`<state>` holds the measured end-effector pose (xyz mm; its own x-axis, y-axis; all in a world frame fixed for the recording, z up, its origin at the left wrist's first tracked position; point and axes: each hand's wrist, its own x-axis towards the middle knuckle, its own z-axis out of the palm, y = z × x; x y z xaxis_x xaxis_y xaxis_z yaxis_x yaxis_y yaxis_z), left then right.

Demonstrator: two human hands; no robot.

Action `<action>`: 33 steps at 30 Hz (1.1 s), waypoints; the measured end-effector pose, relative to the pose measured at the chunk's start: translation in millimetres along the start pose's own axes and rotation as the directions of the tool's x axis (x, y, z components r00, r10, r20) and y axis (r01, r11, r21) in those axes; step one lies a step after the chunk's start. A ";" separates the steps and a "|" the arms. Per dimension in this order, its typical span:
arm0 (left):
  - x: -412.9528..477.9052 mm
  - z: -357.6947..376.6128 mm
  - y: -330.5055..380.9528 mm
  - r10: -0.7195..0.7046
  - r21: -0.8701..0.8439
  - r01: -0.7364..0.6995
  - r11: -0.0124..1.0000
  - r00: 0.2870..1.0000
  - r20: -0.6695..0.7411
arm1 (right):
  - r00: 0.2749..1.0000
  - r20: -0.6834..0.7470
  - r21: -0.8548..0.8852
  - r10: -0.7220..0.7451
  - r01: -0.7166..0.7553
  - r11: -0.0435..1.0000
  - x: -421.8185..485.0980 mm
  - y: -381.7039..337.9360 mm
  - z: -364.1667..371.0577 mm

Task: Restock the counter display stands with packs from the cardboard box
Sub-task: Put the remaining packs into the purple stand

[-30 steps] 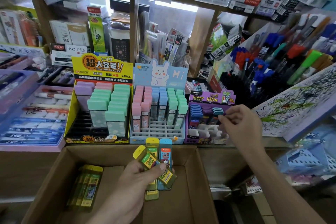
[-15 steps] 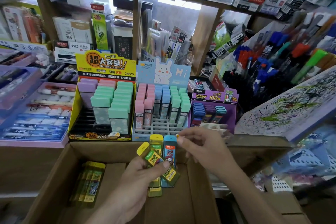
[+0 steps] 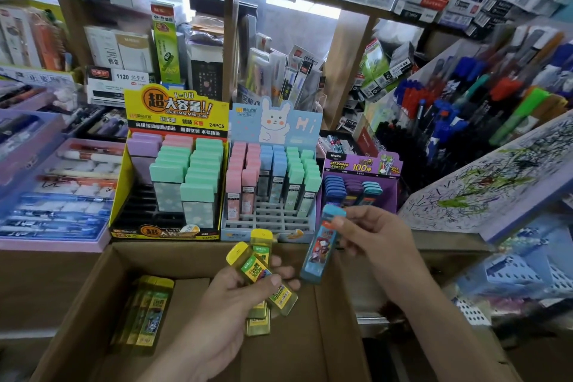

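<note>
Shop counter, seen from above the hands. Right hand [image 3: 369, 234] raised over the near right corner of the cardboard box [image 3: 77, 298], thumb and fingers pinching a blue pack [image 3: 321, 250] near its blue cap; pack hangs tilted, cap up and to the right, lower end toward the box, just in front of the purple stand [image 3: 361, 183]. Left hand [image 3: 229, 298] over the middle of the box, fingers curled and thumb pressed down on a fan of yellow packs [image 3: 263, 276], yellow caps pointing away from the person; at least three, exact count unclear. More yellow packs lie flat as a small bundle [image 3: 145, 313] on the box floor at the left. Box sits open, touching the near edge of the counter. On the counter, left to right: yellow stand [image 3: 173, 115] holding wide green, pink and purple-capped cases, front rows bare; blue rabbit stand [image 3: 273, 124] with pink, blue and green slim packs filling the far rows, near slots of the grid bare; purple stand with dark blue, purple and teal caps at the back. Far left, lilac trays [image 3: 55, 195] of pens. Far right, a sloped rack of pens [image 3: 465, 96] above a scribbled test pad [image 3: 496, 183]. Shelves behind crowded with boxed stock.
</note>
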<state>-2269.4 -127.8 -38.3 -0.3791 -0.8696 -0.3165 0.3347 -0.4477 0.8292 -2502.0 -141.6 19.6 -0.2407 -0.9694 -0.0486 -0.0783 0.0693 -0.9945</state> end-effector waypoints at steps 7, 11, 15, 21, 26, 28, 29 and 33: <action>-0.6 1.5 -0.7 0.001 0.007 -0.001 1.000 1.000 0.003 | 0.966 -0.239 -0.013 -0.095 0.095 0.995 20.0 -14.8 -52.1; -0.9 2.8 -0.8 0.000 -0.015 0.000 1.000 1.000 0.001 | 0.931 -0.323 -0.029 -0.171 0.170 0.985 36.6 -18.9 -73.3; -0.2 3.0 -1.4 -0.001 -0.019 0.002 1.000 1.000 0.013 | 0.922 -0.340 -0.055 -0.184 0.176 0.983 48.9 -17.8 -80.5; 0.4 0.4 -1.8 -0.006 -0.018 0.006 1.000 1.000 0.013 | 0.928 -0.302 -0.114 -0.217 0.191 0.975 54.9 -11.0 -78.7; 0.7 -0.2 -2.4 0.003 -0.011 -0.003 1.000 1.000 0.010 | 0.921 -0.295 -0.140 -0.254 0.221 0.965 53.4 -12.3 -77.9; 0.9 -0.7 -2.3 0.003 -0.009 -0.003 1.000 1.000 0.010 | 0.919 -0.295 -0.151 -0.262 0.226 0.962 52.9 -13.8 -78.7; 1.0 -0.9 -2.3 0.004 -0.007 -0.004 1.000 1.000 0.012 | 0.920 -0.288 -0.166 -0.264 0.223 0.960 52.7 -14.0 -78.7; 1.4 -1.5 -2.7 -0.003 -0.007 0.003 1.000 1.000 0.020 | 0.938 -0.251 -0.202 -0.238 0.190 0.961 53.5 -12.8 -76.3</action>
<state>-2269.6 -128.1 -41.7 -0.3973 -0.8640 -0.3093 0.3396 -0.4516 0.8251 -2587.7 -176.5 36.8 -0.4495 -0.8671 0.2146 -0.3167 -0.0700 -0.9459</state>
